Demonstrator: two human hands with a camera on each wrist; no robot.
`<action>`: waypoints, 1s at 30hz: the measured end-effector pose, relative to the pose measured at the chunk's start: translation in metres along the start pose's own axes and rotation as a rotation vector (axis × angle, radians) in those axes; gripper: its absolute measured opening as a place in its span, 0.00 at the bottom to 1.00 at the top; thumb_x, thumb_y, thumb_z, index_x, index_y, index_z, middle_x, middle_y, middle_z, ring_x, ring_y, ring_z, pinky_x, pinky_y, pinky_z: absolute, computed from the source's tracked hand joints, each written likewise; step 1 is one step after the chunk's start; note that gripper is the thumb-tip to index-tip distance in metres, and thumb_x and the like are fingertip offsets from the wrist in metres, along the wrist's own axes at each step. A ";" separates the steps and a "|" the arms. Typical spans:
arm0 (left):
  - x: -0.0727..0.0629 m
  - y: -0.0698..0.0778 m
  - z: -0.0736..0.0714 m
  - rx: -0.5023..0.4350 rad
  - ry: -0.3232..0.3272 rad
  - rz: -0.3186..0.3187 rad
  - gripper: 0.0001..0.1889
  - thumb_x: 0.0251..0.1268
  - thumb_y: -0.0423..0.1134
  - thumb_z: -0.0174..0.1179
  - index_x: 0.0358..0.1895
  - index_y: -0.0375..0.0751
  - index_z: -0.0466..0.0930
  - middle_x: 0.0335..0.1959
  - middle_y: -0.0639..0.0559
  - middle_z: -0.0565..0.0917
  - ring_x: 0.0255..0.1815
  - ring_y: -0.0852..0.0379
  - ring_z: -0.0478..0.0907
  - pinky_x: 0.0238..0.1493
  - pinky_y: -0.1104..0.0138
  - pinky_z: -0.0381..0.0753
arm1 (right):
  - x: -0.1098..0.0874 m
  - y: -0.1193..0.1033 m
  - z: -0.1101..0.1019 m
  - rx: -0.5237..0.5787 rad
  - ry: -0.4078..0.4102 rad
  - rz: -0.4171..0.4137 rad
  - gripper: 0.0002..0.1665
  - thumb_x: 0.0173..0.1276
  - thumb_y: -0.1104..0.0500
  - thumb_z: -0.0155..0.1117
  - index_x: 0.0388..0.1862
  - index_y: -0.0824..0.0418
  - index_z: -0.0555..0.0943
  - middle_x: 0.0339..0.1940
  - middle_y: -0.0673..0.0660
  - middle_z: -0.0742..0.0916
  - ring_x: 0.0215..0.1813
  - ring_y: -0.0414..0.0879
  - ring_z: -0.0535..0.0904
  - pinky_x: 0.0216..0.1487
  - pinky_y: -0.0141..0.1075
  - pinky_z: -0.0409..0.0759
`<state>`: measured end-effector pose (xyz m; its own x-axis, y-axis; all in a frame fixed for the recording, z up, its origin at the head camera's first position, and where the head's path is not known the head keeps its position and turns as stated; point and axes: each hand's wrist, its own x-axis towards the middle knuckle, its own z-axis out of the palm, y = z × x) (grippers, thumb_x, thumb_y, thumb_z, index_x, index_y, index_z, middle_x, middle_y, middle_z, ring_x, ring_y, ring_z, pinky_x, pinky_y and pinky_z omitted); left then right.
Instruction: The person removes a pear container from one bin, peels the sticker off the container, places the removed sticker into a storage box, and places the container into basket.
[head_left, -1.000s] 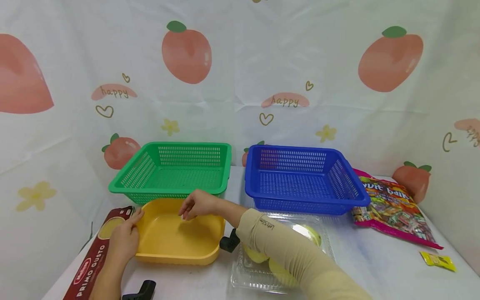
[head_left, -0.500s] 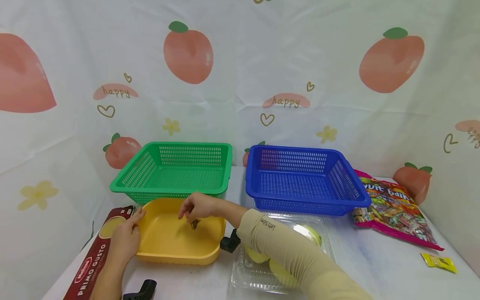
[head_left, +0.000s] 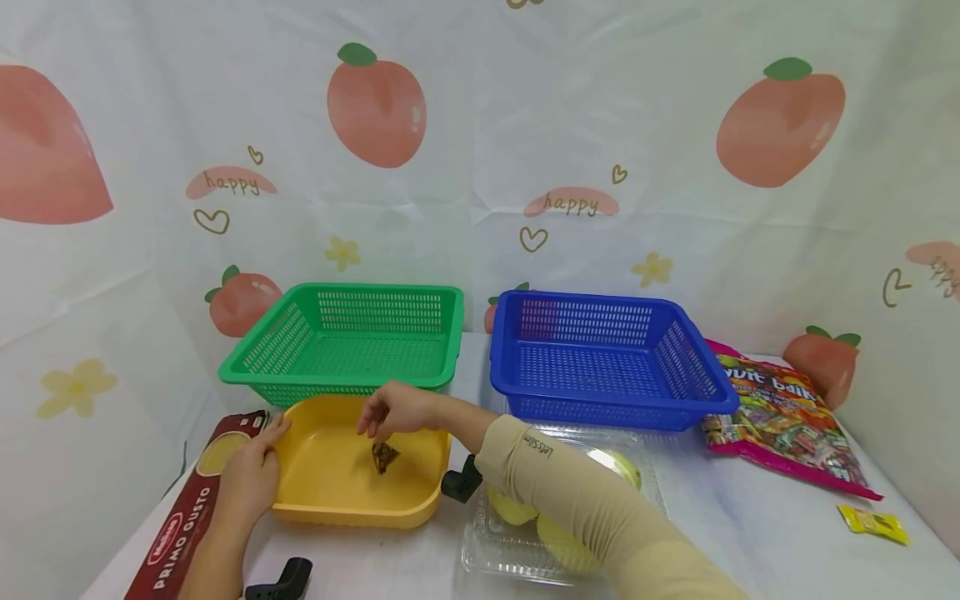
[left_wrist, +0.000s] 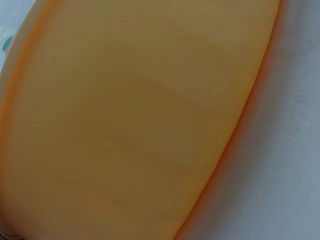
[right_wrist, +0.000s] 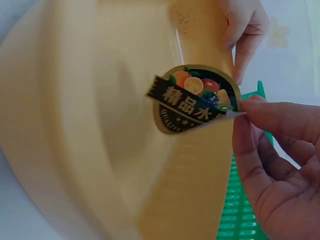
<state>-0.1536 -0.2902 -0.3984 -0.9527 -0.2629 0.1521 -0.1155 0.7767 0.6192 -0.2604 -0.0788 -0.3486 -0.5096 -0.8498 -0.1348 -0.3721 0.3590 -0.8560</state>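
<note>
My left hand (head_left: 251,475) holds the left rim of a yellow plastic basin (head_left: 330,483), which is tilted towards me. Over the basin, my right hand (head_left: 403,408) pinches the edge of a sticker (head_left: 385,457) between thumb and finger. Seen from the right wrist, the sticker (right_wrist: 195,95) is dark with a gold border, printed fruit and white characters. Its pinched edge is folded up; I cannot tell whether the rest touches the basin wall. Only the yellow basin side (left_wrist: 140,120) and table fill the left wrist view.
Behind the basin stands a green basket (head_left: 375,358), with a blue basket (head_left: 585,367) to its right. A clear plastic box (head_left: 487,550) with yellow-green fruit lies under my right forearm. A red biscuit pack (head_left: 183,517), a candy bag (head_left: 787,425) and a yellow wrapper (head_left: 873,524) flank them.
The sticker, out of sight a second ago, has come into view below my right fingers and now shows more of its dark face. Both hands have stayed nearly in place.
</note>
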 end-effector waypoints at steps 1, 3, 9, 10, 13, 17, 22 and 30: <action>0.000 0.000 0.000 -0.001 -0.002 -0.001 0.23 0.68 0.26 0.37 0.66 0.30 0.61 0.69 0.35 0.60 0.67 0.28 0.57 0.62 0.41 0.62 | 0.000 0.000 0.000 0.008 -0.003 0.005 0.14 0.57 0.78 0.60 0.44 0.76 0.79 0.42 0.71 0.83 0.34 0.43 0.77 0.36 0.24 0.78; 0.000 0.000 0.000 -0.001 -0.001 0.002 0.23 0.67 0.26 0.37 0.66 0.30 0.61 0.69 0.35 0.60 0.66 0.28 0.57 0.62 0.40 0.62 | 0.000 0.001 0.001 0.019 -0.013 0.013 0.15 0.56 0.78 0.61 0.44 0.76 0.79 0.42 0.73 0.82 0.32 0.40 0.76 0.33 0.24 0.78; 0.000 0.000 -0.001 0.004 0.004 0.009 0.23 0.67 0.25 0.37 0.65 0.29 0.62 0.69 0.34 0.60 0.66 0.27 0.58 0.62 0.41 0.63 | -0.001 0.000 0.002 0.010 -0.016 -0.008 0.15 0.56 0.77 0.62 0.45 0.77 0.79 0.45 0.74 0.81 0.32 0.37 0.74 0.33 0.23 0.77; 0.001 0.000 -0.001 0.003 -0.001 0.005 0.23 0.67 0.25 0.37 0.65 0.30 0.62 0.69 0.35 0.60 0.66 0.28 0.58 0.62 0.41 0.62 | -0.001 -0.001 0.001 0.005 -0.012 -0.015 0.15 0.56 0.77 0.62 0.44 0.77 0.79 0.45 0.73 0.82 0.32 0.37 0.74 0.34 0.22 0.77; 0.001 0.000 -0.001 -0.004 -0.018 -0.007 0.23 0.68 0.26 0.37 0.66 0.30 0.61 0.70 0.35 0.59 0.67 0.28 0.57 0.63 0.41 0.61 | -0.002 -0.004 -0.001 -0.003 0.002 -0.022 0.13 0.56 0.76 0.63 0.43 0.75 0.80 0.41 0.69 0.83 0.32 0.37 0.75 0.36 0.23 0.78; 0.000 0.000 -0.001 -0.006 -0.018 -0.007 0.23 0.68 0.26 0.37 0.66 0.31 0.62 0.70 0.36 0.59 0.67 0.28 0.56 0.63 0.40 0.61 | -0.007 -0.008 -0.005 -0.027 0.019 -0.032 0.11 0.57 0.74 0.63 0.41 0.72 0.81 0.37 0.62 0.85 0.34 0.38 0.77 0.37 0.24 0.79; -0.001 0.000 0.000 -0.002 0.013 0.007 0.22 0.68 0.26 0.37 0.65 0.30 0.63 0.69 0.35 0.60 0.66 0.28 0.57 0.62 0.40 0.60 | -0.017 -0.014 -0.009 -0.049 -0.004 -0.027 0.12 0.59 0.73 0.62 0.44 0.72 0.80 0.44 0.65 0.84 0.38 0.40 0.78 0.40 0.25 0.80; -0.001 0.000 -0.002 0.012 0.001 0.031 0.21 0.72 0.31 0.39 0.65 0.28 0.63 0.68 0.33 0.60 0.66 0.28 0.57 0.63 0.39 0.59 | -0.033 -0.022 -0.016 -0.058 -0.042 -0.014 0.14 0.61 0.69 0.63 0.47 0.67 0.80 0.46 0.61 0.85 0.42 0.38 0.79 0.44 0.24 0.79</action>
<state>-0.1521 -0.2908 -0.3967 -0.9555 -0.2396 0.1718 -0.0895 0.7910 0.6053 -0.2474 -0.0524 -0.3171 -0.4714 -0.8699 -0.1452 -0.4236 0.3677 -0.8279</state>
